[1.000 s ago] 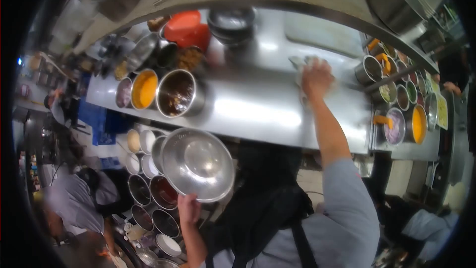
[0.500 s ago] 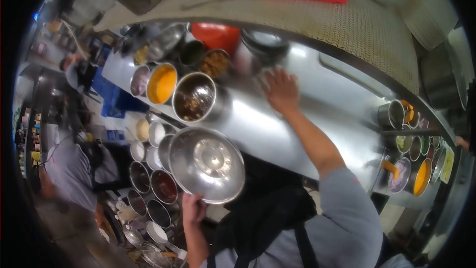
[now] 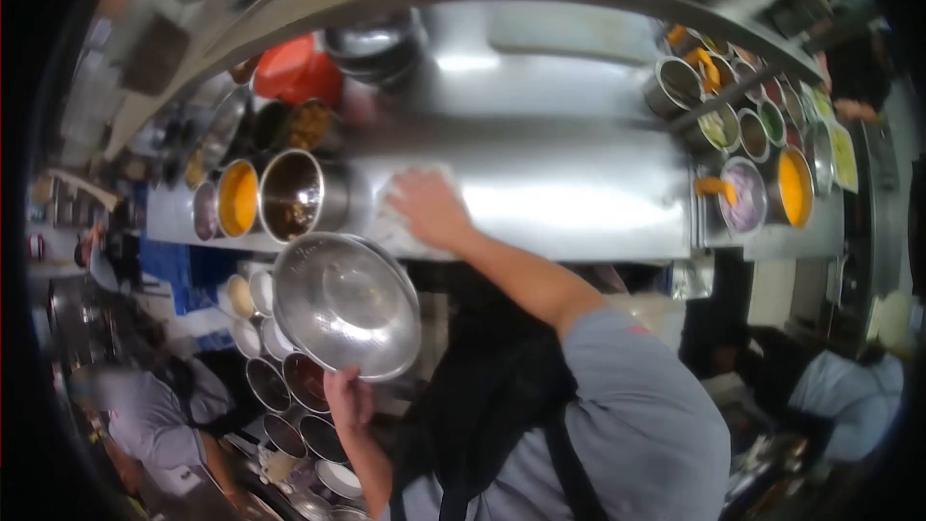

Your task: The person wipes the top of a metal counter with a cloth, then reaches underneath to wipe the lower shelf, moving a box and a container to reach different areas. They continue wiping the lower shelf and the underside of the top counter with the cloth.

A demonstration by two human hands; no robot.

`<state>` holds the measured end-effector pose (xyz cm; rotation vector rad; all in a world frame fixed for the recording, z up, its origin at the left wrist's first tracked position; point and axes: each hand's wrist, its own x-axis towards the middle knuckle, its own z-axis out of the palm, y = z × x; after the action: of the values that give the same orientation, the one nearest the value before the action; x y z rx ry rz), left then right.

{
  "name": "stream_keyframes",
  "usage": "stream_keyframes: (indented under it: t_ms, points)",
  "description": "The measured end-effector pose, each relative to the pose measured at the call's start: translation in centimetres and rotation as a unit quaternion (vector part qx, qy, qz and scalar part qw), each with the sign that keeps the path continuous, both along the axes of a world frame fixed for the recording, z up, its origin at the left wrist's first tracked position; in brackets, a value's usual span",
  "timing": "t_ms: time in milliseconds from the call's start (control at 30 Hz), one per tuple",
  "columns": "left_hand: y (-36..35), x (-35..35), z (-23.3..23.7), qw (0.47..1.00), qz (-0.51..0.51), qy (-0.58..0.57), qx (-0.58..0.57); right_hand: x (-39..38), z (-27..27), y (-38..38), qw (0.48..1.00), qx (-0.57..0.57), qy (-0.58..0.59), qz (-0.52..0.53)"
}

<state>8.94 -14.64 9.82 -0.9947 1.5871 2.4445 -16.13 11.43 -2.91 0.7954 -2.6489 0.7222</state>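
Your left grip (image 3: 348, 399) clasps the metal bowl (image 3: 347, 304), likely slick, by its rim; right grip (image 3: 424, 205) lies flat, soft-looking cloth (image 3: 395, 234) beneath.

Cloth (image 3: 394, 233) beneath right hand (image 3: 426, 205)

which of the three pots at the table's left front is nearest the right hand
The rightmost pot, with dark brown contents; those holding orange food and pinkish food sit farther from the right hand.
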Motion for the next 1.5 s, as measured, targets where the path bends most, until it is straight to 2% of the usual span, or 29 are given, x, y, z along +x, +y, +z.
stream_keyframes:
  t_ms: [100,133,200,267,333,367,433,467,500,567,700,767,833,900,967,1000,1067,1100,1167,1200,1300,1433,1500]
  points:
    - [-0.7,-0.7,-0.3,0.999,-0.013,-0.029,0.0,2.2,-0.8,10.1,0.973,0.048,-0.054,-0.219]
    - [-1.1,-1.1,-0.7,0.998,-0.052,0.003,0.024,3.5,-3.2,14.3,0.953,0.054,0.001,-0.299]
    - [-0.7,-1.7,0.1,0.992,-0.104,0.039,0.063,7.7,-2.1,22.1,0.91,0.054,0.014,-0.41]
    - [-0.8,-1.4,0.1,0.991,-0.106,0.048,0.063,11.6,-2.4,27.5,0.847,0.1,0.026,-0.522]
    - [-2.7,0.1,-0.3,0.99,-0.114,0.047,0.072,13.7,-3.7,29.9,0.795,0.115,-0.012,-0.595]
    - [-3.4,1.2,-0.3,0.991,-0.105,0.05,0.07,13.3,-3.8,28.8,0.801,0.113,-0.009,-0.588]
    - [-4.4,3.1,-0.2,0.994,-0.081,0.034,0.058,12.2,-4.2,26.7,0.73,0.094,-0.015,-0.677]
    - [-5.0,4.3,-0.3,0.996,-0.063,0.026,0.05,11.3,-3.6,24.5,0.724,0.093,-0.036,-0.682]
    - [-5.7,5.4,-0.4,0.997,-0.055,0.031,0.047,10.1,-3.2,22.1,0.73,0.089,-0.033,-0.677]
    - [-7.1,7.7,-0.6,0.999,-0.03,0.01,0.04,7.5,-2.6,16.9,0.801,0.105,-0.063,-0.586]
    - [-8.4,11.7,-1.4,0.999,0.038,0.017,0.031,2.9,-3.3,4.2,0.896,0.133,-0.025,-0.422]
    - [-9.0,13.4,-1.6,0.999,0.046,-0.009,0.006,1.8,-3.0,-1.7,0.939,0.108,-0.016,-0.325]
    - [-9.7,15.1,-2.6,0.998,0.067,-0.01,0.003,2.2,-3.7,-7.3,0.962,0.094,0.017,-0.256]
    - [-9.1,15.6,-1.2,0.998,0.064,-0.013,-0.002,3.6,-2.0,-10.7,0.98,0.068,-0.002,-0.186]
    - [-8.0,15.3,0.4,0.997,0.069,-0.038,-0.009,4.4,-1.5,-12.1,0.986,0.104,-0.006,-0.129]
    - [-7.8,15.3,0.2,0.998,0.057,-0.04,-0.006,4.5,-1.5,-12.0,0.984,0.109,-0.008,-0.141]
    - [-8.0,15.3,-0.5,0.997,0.067,0.011,0.024,4.9,-1.9,-10.6,0.995,0.086,0.038,-0.035]
    - [-8.1,15.0,-0.8,0.998,0.052,0.008,0.027,5.4,-1.8,-9.0,0.994,0.09,0.033,-0.049]
    - [-8.3,14.5,-1.1,0.999,0.044,-0.013,0.01,6.8,-1.7,-5.8,0.995,0.068,0.06,0.033]
    - [-7.9,13.6,-1.2,0.999,0.037,0.01,0.028,7.5,-1.8,-3.6,0.996,0.069,0.049,0.033]
    - [-6.7,10.9,-0.8,0.999,-0.006,0.011,0.033,11.2,0.1,4.9,0.992,0.13,-0.006,-0.006]
    - [-6.0,8.4,-2.0,0.997,-0.057,0.03,0.052,16.9,-1.5,17.6,0.981,0.133,-0.018,-0.139]
    - [-5.6,7.9,-2.3,0.995,-0.053,0.024,0.076,20.4,-1.3,23.1,0.96,0.169,-0.001,-0.221]
